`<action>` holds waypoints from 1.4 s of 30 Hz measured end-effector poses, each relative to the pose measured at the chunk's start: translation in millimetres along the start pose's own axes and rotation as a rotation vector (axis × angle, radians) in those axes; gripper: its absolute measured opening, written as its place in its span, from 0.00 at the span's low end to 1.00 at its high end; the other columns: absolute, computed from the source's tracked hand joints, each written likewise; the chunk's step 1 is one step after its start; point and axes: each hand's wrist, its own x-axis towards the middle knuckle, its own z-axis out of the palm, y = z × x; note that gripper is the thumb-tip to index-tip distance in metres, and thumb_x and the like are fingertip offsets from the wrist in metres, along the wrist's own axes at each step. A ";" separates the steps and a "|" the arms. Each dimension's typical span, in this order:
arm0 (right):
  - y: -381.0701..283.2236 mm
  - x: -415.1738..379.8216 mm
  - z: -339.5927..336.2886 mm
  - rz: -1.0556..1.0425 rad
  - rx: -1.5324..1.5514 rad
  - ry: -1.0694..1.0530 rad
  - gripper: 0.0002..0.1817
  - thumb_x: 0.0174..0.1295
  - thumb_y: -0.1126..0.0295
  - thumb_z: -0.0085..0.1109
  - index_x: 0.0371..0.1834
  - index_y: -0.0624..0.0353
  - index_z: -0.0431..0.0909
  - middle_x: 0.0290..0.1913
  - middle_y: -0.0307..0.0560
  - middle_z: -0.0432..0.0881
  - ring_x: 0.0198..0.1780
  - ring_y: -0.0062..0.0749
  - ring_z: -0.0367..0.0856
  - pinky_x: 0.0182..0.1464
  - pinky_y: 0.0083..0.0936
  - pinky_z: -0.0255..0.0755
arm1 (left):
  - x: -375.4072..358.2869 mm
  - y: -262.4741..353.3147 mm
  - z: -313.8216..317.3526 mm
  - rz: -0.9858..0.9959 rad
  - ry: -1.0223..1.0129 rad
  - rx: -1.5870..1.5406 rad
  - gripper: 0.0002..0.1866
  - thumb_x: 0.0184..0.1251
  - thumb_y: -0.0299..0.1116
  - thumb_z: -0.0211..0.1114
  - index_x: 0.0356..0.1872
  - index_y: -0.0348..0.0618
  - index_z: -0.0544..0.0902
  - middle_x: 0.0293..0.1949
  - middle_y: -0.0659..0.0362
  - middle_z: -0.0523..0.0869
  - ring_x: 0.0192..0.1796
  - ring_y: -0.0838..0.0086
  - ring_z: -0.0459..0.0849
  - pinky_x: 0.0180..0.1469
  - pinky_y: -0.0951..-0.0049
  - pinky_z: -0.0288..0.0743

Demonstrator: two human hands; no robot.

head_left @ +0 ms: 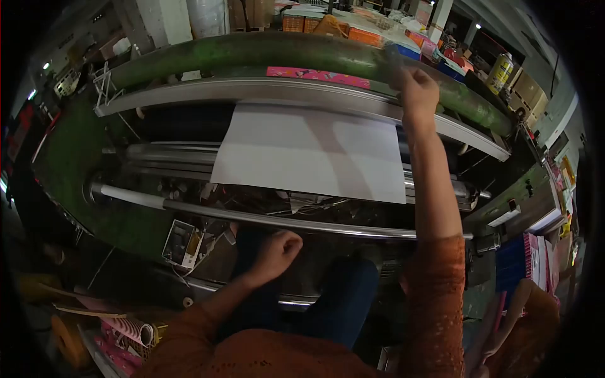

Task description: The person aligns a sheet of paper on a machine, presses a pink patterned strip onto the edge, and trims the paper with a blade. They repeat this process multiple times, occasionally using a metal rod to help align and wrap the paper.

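My right hand [420, 93] is raised at the far side of the machine, above the pale metal crossbar [252, 89]. Its fingers are curled around a dark, motion-smeared thing [393, 66] whose kind I cannot make out. Below it, a white sheet [302, 148] hangs from the crossbar over the rollers, and my arm's shadow falls across it. My left hand [275, 255] is closed loosely near my knees, just in front of the shiny metal roller [271, 220], with nothing visible in it. A pink printed strip [318, 77] lies behind the crossbar.
A long green cylinder [220, 57] spans the back, with a yellow spray can [500, 73] near its right end. An open electrical box [183, 243] with wires sits left of my knees. Pink paper rolls [129, 330] lie lower left; an orange-sleeved arm [520, 305] shows lower right.
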 end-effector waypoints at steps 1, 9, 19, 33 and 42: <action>-4.0 9.1 14.9 0.034 -0.013 0.026 0.12 0.61 0.66 0.61 0.38 0.66 0.81 0.28 0.45 0.85 0.26 0.20 0.78 0.31 0.21 0.69 | 2.7 -17.9 -9.0 -0.115 0.095 -0.131 0.11 0.68 0.35 0.64 0.42 0.37 0.81 0.35 0.55 0.86 0.41 0.71 0.86 0.44 0.75 0.77; -16.2 -222.3 -5.9 0.871 -0.062 -1.142 0.15 0.63 0.62 0.56 0.42 0.63 0.83 0.33 0.46 0.88 0.33 0.22 0.85 0.25 0.14 0.65 | 33.8 -62.1 -82.6 -0.093 0.247 -1.193 0.17 0.72 0.40 0.61 0.57 0.44 0.75 0.52 0.59 0.80 0.56 0.70 0.79 0.57 0.66 0.76; 164.9 -291.2 -115.9 0.620 0.696 0.151 0.05 0.66 0.69 0.59 0.38 0.58 0.78 0.35 0.41 0.81 0.35 0.24 0.78 0.40 0.21 0.73 | -8.6 -49.8 -93.4 -0.128 0.492 -0.861 0.09 0.68 0.35 0.65 0.36 0.39 0.82 0.29 0.57 0.86 0.32 0.73 0.85 0.38 0.75 0.80; 7.8 -293.6 -105.7 0.123 -0.396 0.010 0.11 0.51 0.74 0.71 0.38 0.60 0.81 0.42 0.42 0.77 0.44 0.28 0.75 0.46 0.23 0.70 | -50.2 35.4 -111.6 -0.247 0.486 -0.774 0.11 0.70 0.37 0.62 0.41 0.39 0.80 0.31 0.58 0.84 0.33 0.76 0.84 0.39 0.73 0.79; -6.1 -198.6 -93.8 -0.273 -0.991 -0.369 0.06 0.43 0.73 0.71 0.26 0.57 0.84 0.38 0.43 0.79 0.46 0.42 0.74 0.50 0.35 0.67 | -40.2 59.3 -97.4 -0.072 0.569 -0.646 0.09 0.68 0.33 0.62 0.42 0.39 0.81 0.39 0.55 0.86 0.39 0.68 0.85 0.45 0.68 0.78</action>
